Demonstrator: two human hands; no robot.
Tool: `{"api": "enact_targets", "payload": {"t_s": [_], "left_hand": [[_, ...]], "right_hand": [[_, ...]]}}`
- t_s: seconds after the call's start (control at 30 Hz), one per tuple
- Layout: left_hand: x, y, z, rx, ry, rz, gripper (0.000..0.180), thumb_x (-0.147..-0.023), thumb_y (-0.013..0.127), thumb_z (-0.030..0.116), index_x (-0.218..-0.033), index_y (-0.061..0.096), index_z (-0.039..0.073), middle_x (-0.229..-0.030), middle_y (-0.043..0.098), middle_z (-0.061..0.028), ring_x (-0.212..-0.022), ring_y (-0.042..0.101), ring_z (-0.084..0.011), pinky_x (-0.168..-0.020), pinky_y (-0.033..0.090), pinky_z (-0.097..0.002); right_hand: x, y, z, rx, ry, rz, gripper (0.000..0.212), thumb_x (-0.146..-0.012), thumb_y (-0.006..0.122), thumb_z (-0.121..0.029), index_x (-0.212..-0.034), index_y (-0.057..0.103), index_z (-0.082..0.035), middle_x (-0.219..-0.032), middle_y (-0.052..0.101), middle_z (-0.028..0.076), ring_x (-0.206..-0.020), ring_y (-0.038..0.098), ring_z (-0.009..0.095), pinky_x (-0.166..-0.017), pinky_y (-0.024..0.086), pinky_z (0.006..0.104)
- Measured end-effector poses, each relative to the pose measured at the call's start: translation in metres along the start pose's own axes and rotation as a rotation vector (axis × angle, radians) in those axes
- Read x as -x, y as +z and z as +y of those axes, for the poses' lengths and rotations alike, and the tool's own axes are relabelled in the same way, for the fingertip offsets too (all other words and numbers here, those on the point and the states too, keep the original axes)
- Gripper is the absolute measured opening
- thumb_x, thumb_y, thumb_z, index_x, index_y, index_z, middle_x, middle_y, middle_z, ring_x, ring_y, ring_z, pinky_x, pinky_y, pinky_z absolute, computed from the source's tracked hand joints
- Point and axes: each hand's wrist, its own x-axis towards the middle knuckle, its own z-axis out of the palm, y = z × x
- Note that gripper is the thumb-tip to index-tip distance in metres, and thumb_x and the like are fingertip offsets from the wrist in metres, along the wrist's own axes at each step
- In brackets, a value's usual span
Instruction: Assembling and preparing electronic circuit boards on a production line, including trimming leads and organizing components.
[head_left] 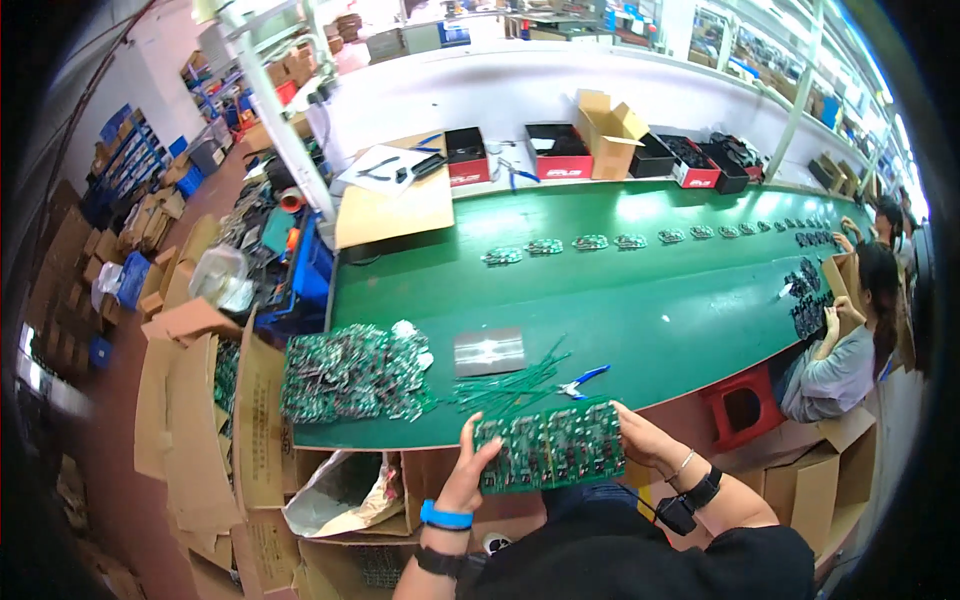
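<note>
A green circuit board panel (550, 447) is gripped at bottom centre by the left hand (468, 470) and right hand (640, 435), just below blue-handled cutters (583, 379) on the green table (650, 310).

green belt (650, 300) | board pile (350, 372) | blue-handled cutters (583, 379) | red stool (740, 405) | cardboard box (610, 135)

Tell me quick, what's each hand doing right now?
Left hand: closed on the left edge of the green circuit board panel.
Right hand: closed on the panel's right edge.
</note>
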Motion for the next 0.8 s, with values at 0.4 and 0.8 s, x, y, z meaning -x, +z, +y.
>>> {"api": "enact_targets", "payload": {"t_s": [0.4, 0.8], "left_hand": [[-0.288, 0.143, -0.025, -0.797, -0.033, -0.305, 0.088, -0.070, 0.069, 0.045, -0.139, 0.025, 0.013, -0.136, 0.026, -0.0230, -0.126, 0.029, -0.0335, -0.103, 0.028, -0.0402], [-0.370, 0.168, -0.039, -1.224, -0.189, -0.679, 0.103, -0.057, 0.070, 0.059, -0.138, 0.027, 0.012, -0.137, 0.033, -0.0215, -0.127, 0.033, -0.0305, -0.103, 0.029, -0.0363]], "right_hand": [[-0.043, -0.181, 0.023, -0.639, -0.336, 0.318, 0.057, -0.081, 0.060, -0.039, -0.128, 0.041, -0.015, -0.123, 0.050, 0.002, -0.110, 0.048, 0.022, -0.092, 0.040, 0.0417], [-0.046, -0.186, 0.081, -0.798, -0.316, 0.282, 0.046, -0.090, 0.047, -0.033, -0.130, 0.038, -0.011, -0.135, 0.038, 0.005, -0.121, 0.037, 0.025, -0.101, 0.030, 0.0419]]}}
